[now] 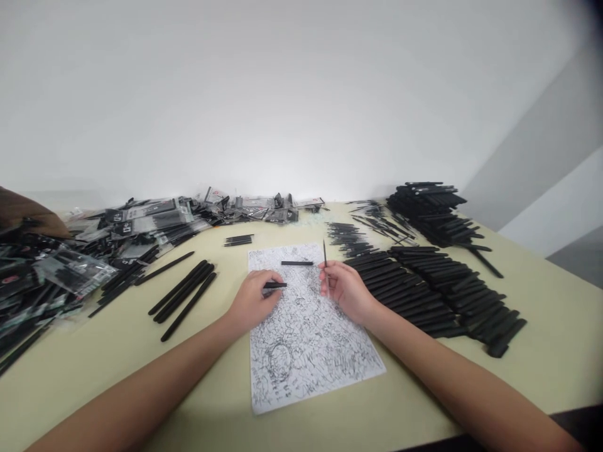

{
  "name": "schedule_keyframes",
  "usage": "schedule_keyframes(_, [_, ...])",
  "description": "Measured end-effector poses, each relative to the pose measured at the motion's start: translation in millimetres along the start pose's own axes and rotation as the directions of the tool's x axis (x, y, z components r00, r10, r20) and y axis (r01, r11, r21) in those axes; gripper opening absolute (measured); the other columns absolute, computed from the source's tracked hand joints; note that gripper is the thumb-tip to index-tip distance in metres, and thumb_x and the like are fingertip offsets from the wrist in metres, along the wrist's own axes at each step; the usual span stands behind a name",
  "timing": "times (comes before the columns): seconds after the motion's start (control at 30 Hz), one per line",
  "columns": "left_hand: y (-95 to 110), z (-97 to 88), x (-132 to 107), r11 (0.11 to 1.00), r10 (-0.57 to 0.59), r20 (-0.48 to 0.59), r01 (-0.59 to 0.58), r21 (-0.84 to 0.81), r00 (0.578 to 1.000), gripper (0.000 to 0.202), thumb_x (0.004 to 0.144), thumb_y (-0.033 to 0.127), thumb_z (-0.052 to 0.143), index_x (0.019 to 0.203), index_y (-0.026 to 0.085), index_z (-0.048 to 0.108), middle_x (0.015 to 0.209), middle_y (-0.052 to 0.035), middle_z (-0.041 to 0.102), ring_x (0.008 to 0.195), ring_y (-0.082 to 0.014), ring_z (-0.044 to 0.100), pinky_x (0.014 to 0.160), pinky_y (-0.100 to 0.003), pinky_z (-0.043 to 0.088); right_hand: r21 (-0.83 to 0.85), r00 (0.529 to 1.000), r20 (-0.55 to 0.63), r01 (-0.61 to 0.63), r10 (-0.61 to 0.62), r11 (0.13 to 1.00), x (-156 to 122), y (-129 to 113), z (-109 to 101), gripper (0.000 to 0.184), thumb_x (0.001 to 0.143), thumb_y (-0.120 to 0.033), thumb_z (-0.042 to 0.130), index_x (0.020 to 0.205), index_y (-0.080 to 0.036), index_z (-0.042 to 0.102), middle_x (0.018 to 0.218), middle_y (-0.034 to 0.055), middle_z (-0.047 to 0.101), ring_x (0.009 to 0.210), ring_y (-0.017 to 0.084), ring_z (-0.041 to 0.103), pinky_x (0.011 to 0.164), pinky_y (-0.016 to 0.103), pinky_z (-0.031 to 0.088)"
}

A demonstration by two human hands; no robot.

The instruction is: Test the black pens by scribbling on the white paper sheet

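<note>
Over a sheet of paper (311, 351) covered in black scribbles, my left hand (257, 298) is closed on a short black pen piece (276, 285), its end sticking out past the fingertips. To the right, my right hand (346, 289) pinches a thin dark pen refill (325, 254), held upright with its tip pointing up. Between and beyond both hands, a black pen barrel (296, 263) lies crosswise near the paper's far edge. Whether the left hand's piece is a cap or a barrel is hidden by the fingers.
Rows of black pen barrels (405, 295) lie right, with a taller black pile (424, 204) behind. Thin refills (348, 238) are spread beyond my right hand. Several loose pens (183, 292) and heaped plastic packets (151, 220) lie left. A white wall (282, 94) stands behind the table.
</note>
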State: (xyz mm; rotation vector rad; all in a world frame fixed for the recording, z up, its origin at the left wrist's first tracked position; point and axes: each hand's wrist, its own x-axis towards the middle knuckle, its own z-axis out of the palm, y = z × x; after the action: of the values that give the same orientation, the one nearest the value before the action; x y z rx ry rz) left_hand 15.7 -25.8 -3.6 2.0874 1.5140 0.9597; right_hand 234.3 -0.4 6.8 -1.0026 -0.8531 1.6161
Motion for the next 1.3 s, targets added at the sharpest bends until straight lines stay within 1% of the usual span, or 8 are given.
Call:
schedule_keyframes(0.17, [1.6,-1.5,-0.2,1.000,0.001,0.014,-0.001,-0.001,1.000,0.015,0.078,0.019,0.058,0.090,0.022,0.065,0.093,-0.0034,0.071,0.092,-0.0239,0.063,0.087,-0.041,0.047,-0.119,0.998,0.065,0.015,-0.007,0.993,-2.7,4.9,-0.4,0.027,0.061,-0.033,0.073,0.081,-0.017,0.067,0.062,-0.0033,0.058,0.044,0.009,0.048,0.043,0.024,0.040])
schedule_keyframes(0.27, [1.6,-1.6,-0.5,0.999,-0.023,0.014,0.024,-0.034,1.000,0.016,0.079,0.021,0.057,0.093,0.022,0.065,0.095,-0.0042,0.070,0.095,-0.0238,0.063,0.087,-0.041,0.048,-0.396,0.992,0.097,0.115,-0.083,0.911,-5.4,4.5,-4.4,0.025,0.069,-0.037,0.068,0.085,-0.017,0.070,0.061,-0.0033,0.057,0.042,0.008,0.044,0.043,0.025,0.036])
schedule_keyframes(0.33, [1.1,-1.0,-0.7,0.996,-0.057,0.001,0.057,-0.074,0.998,0.017,0.080,0.023,0.057,0.096,0.022,0.064,0.097,-0.0048,0.070,0.096,-0.0232,0.063,0.088,-0.040,0.049,-0.606,0.955,0.182,0.297,-0.236,0.737,-7.8,3.6,-7.9,0.024,0.077,-0.036,0.062,0.090,-0.018,0.071,0.066,-0.0006,0.060,0.048,0.010,0.047,0.049,0.026,0.040])
schedule_keyframes(0.43, [0.0,0.4,-1.0,0.986,-0.103,-0.031,0.098,-0.138,0.994,0.019,0.080,0.024,0.056,0.099,0.021,0.061,0.097,-0.0048,0.068,0.092,-0.0211,0.063,0.086,-0.038,0.050,-0.776,0.807,0.411,0.554,-0.423,0.302,-11.9,2.9,-11.9,0.032,0.086,-0.029,0.051,0.111,-0.018,0.068,0.086,0.0051,0.067,0.063,0.014,0.056,0.063,0.030,0.046])
schedule_keyframes(0.5, [-1.1,1.4,-0.9,0.979,-0.119,-0.058,0.107,-0.172,0.991,0.020,0.080,0.025,0.056,0.100,0.021,0.060,0.096,-0.0045,0.066,0.091,-0.0200,0.063,0.084,-0.036,0.050,-0.799,0.740,0.528,0.599,-0.418,0.052,-14.4,4.0,-12.6,0.035,0.090,-0.026,0.046,0.119,-0.018,0.063,0.093,0.0075,0.067,0.072,0.017,0.061,0.066,0.030,0.047])
schedule_keyframes(0.57, [-2.9,2.7,-0.5,0.973,-0.134,-0.091,0.113,-0.202,0.987,0.021,0.080,0.026,0.056,0.100,0.021,0.058,0.096,-0.0047,0.065,0.092,-0.0196,0.062,0.082,-0.035,0.050,-0.794,0.717,0.580,0.604,-0.387,-0.071,-16.6,6.3,-11.9,0.030,0.091,-0.024,0.045,0.114,-0.019,0.064,0.095,0.0075,0.068,0.078,0.018,0.063,0.067,0.028,0.047])
schedule_keyframes(0.93, [-8.2,5.3,0.3,0.956,-0.183,-0.129,0.146,-0.255,0.975,0.024,0.080,0.025,0.056,0.103,0.021,0.055,0.097,-0.0049,0.063,0.096,-0.0196,0.060,0.084,-0.035,0.049,-0.730,0.642,0.674,0.654,-0.365,-0.198,-19.5,10.5,-10.4,0.022,0.090,-0.023,0.049,0.104,-0.021,0.065,0.090,0.0031,0.070,0.070,0.014,0.063,0.056,0.024,0.038])
schedule_keyframes(1.3, [-2.8,1.4,-0.9,0.975,-0.088,-0.095,0.066,-0.212,0.992,0.015,0.085,0.023,0.052,0.098,0.021,0.059,0.102,-0.0054,0.065,0.099,-0.0195,0.061,0.087,-0.035,0.049,-0.676,0.587,0.730,0.694,-0.350,-0.248,-17.6,9.2,-11.2,0.023,0.090,-0.021,0.049,0.103,-0.021,0.068,0.087,0.0031,0.070,0.074,0.015,0.061,0.062,0.027,0.038])
